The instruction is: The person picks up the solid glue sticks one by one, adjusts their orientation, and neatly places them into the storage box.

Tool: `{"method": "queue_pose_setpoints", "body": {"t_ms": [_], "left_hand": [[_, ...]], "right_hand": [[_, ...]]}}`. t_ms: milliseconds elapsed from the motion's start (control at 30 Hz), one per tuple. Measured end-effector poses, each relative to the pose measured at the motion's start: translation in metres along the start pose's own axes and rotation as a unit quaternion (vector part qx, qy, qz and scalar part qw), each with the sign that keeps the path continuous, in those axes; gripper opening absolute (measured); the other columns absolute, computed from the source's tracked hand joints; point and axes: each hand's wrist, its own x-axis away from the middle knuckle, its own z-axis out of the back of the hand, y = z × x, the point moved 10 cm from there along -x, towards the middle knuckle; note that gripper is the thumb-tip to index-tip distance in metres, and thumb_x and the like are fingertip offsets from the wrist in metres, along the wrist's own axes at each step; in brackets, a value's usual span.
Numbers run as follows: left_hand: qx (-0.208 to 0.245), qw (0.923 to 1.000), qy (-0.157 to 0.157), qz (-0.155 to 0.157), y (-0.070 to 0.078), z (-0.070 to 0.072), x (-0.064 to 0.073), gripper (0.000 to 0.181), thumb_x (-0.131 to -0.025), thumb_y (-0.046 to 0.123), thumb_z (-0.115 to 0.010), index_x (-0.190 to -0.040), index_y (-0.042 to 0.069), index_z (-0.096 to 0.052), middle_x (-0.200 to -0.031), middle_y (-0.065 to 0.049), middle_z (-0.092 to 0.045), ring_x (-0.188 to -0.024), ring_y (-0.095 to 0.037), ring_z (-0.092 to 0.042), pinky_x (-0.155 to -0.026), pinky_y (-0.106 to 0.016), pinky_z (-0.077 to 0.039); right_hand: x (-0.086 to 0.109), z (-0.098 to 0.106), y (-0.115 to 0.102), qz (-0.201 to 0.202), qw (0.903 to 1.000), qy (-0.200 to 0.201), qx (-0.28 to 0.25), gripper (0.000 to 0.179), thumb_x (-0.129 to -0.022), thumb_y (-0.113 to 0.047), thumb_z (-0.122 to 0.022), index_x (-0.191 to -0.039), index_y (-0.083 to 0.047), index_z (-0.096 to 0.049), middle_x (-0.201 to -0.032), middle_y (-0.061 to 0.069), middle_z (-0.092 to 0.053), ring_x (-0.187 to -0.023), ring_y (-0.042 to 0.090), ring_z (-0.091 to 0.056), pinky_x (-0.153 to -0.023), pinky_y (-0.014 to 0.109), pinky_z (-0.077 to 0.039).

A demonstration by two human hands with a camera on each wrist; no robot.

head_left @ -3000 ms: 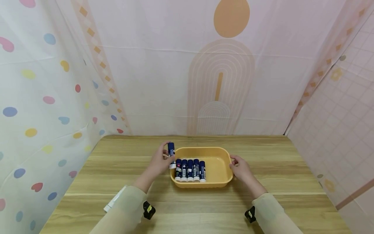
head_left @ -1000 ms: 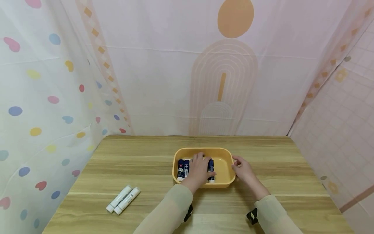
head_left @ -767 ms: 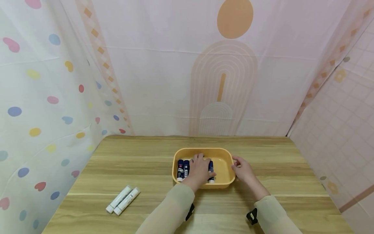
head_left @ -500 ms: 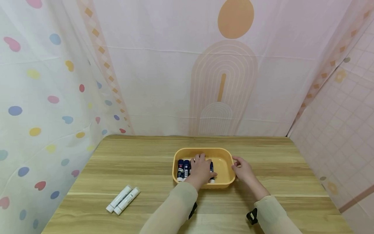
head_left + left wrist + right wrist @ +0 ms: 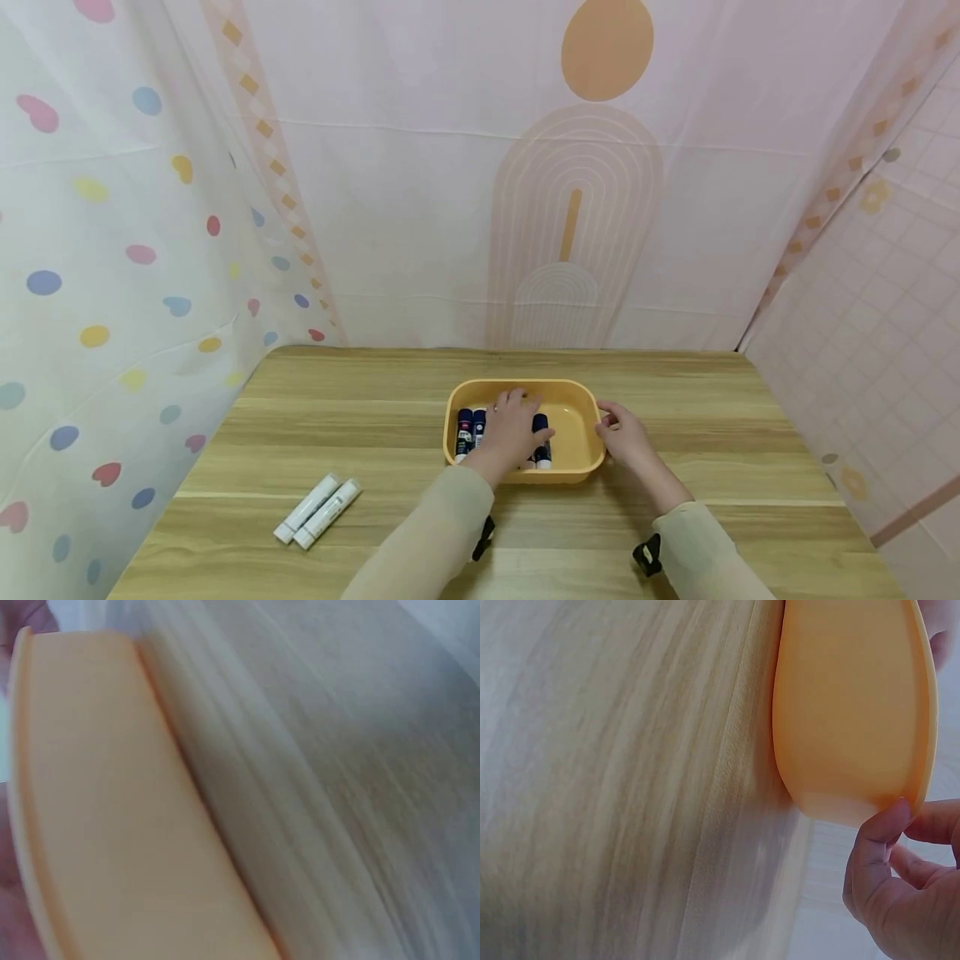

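Note:
A yellow plastic tray (image 5: 570, 477) holds a row of glue sticks (image 5: 465, 429) with dark blue caps and white bases. My left hand (image 5: 510, 429) reaches over the front rim into the tray, fingers spread across the middle of the row. Its thumb lies over the rightmost glue stick, and the sticks under the palm are mostly hidden. At the tray's right end, my right hand (image 5: 624, 433) pinches the rim between thumb and fingers. The right wrist view shows this right hand (image 5: 904, 889) at the tray's corner (image 5: 847, 712). Only the tray's outer wall (image 5: 112, 787) fills much of the left wrist view.
Two white tubes (image 5: 317, 512) lie side by side, slanted, on the wooden table (image 5: 247, 450) at the left front. A patterned cloth (image 5: 412, 208) hangs along the table's back edge, with more cloth at both sides. The tray's right part shows bare floor.
Three seconds ago my left hand held a glue stick upright at the tray's left rim; it has since moved right, down into the tray, shifting slightly over the sticks. My right hand stays on the rim.

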Motion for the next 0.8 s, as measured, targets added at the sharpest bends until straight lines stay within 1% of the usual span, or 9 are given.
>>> {"method": "queue_pose_setpoints", "body": {"t_ms": [100,233,367,433,467,533,600,700,800], "left_hand": [[0.035,0.9986,0.030,-0.025,-0.004,0.017,0.006,0.056,-0.091,0.043,-0.059,-0.140,0.018,-0.047,-0.141,-0.012,-0.043,-0.129,-0.033,-0.040,-0.106,-0.054,-0.034],[0.071,0.9939,0.070,-0.046,-0.017,0.042,0.019,0.054,-0.092,0.036,-0.060,-0.140,0.017,-0.046,-0.138,-0.011,-0.047,-0.127,-0.032,-0.043,-0.105,-0.052,-0.036],[0.121,0.9853,0.112,-0.043,-0.042,0.064,0.035,0.054,-0.090,0.030,-0.063,-0.140,0.017,-0.045,-0.136,-0.009,-0.049,-0.125,-0.030,-0.046,-0.105,-0.050,-0.037],[0.144,0.9791,0.136,-0.046,-0.058,0.072,0.043,0.055,-0.090,0.025,-0.065,-0.140,0.015,-0.046,-0.134,-0.010,-0.050,-0.123,-0.030,-0.047,-0.105,-0.047,-0.038],[0.154,0.9766,0.143,-0.044,-0.066,0.074,0.047,0.055,-0.089,0.023,-0.066,-0.140,0.014,-0.046,-0.133,-0.010,-0.050,-0.122,-0.030,-0.048,-0.105,-0.046,-0.039],[0.166,0.9741,0.148,-0.041,-0.084,0.079,0.057,0.056,-0.088,0.021,-0.066,-0.139,0.011,-0.046,-0.133,-0.011,-0.049,-0.122,-0.030,-0.047,-0.105,-0.046,-0.039],[0.168,0.9744,0.146,-0.029,-0.101,0.082,0.067,0.057,-0.088,0.021,-0.066,-0.140,0.010,-0.045,-0.135,-0.013,-0.047,-0.124,-0.031,-0.045,-0.105,-0.048,-0.039],[0.166,0.9789,0.120,-0.001,-0.128,0.084,0.085,0.060,-0.090,0.025,-0.063,-0.144,0.013,-0.039,-0.141,-0.014,-0.041,-0.128,-0.035,-0.041,-0.106,-0.053,-0.036],[0.152,0.9832,0.099,0.018,-0.154,0.087,0.104,0.061,-0.093,0.030,-0.060,-0.146,0.015,-0.035,-0.143,-0.016,-0.038,-0.129,-0.039,-0.040,-0.103,-0.057,-0.037]], "right_hand": [[0.000,0.000,0.000,-0.002,1.0000,-0.001,-0.002,0.039,-0.090,0.003,-0.053,-0.129,0.008,-0.049,-0.090,0.014,-0.050,-0.066,0.015,-0.051,-0.048,0.026,-0.048],[0.000,-0.002,0.001,-0.008,0.9999,-0.002,-0.009,0.039,-0.090,0.003,-0.053,-0.129,0.007,-0.049,-0.090,0.013,-0.050,-0.066,0.015,-0.051,-0.048,0.026,-0.048],[0.000,-0.003,0.000,-0.012,0.9999,-0.005,-0.007,0.040,-0.091,0.002,-0.053,-0.130,0.005,-0.049,-0.092,0.013,-0.050,-0.066,0.015,-0.051,-0.049,0.027,-0.048],[0.000,-0.003,0.001,-0.013,0.9999,-0.007,-0.004,0.040,-0.091,0.002,-0.053,-0.131,0.005,-0.049,-0.092,0.013,-0.050,-0.066,0.016,-0.051,-0.049,0.027,-0.048],[0.000,-0.004,0.001,-0.014,0.9999,-0.008,-0.005,0.040,-0.091,0.002,-0.053,-0.131,0.005,-0.048,-0.093,0.013,-0.050,-0.067,0.017,-0.052,-0.050,0.027,-0.048],[-0.001,-0.003,0.002,-0.014,0.9999,-0.009,-0.004,0.040,-0.091,0.002,-0.053,-0.131,0.005,-0.048,-0.093,0.013,-0.050,-0.067,0.017,-0.052,-0.050,0.027,-0.049],[-0.001,-0.003,0.002,-0.012,0.9999,-0.009,-0.001,0.040,-0.091,0.002,-0.053,-0.131,0.005,-0.048,-0.092,0.013,-0.050,-0.067,0.017,-0.052,-0.050,0.028,-0.049],[0.000,-0.002,0.000,-0.009,0.9999,-0.009,0.001,0.040,-0.091,0.002,-0.053,-0.131,0.005,-0.048,-0.091,0.013,-0.051,-0.066,0.017,-0.053,-0.050,0.029,-0.050],[0.002,-0.002,-0.001,-0.004,0.9999,-0.009,-0.012,0.039,-0.091,0.003,-0.053,-0.130,0.005,-0.049,-0.091,0.014,-0.050,-0.067,0.018,-0.053,-0.048,0.028,-0.049]]}}
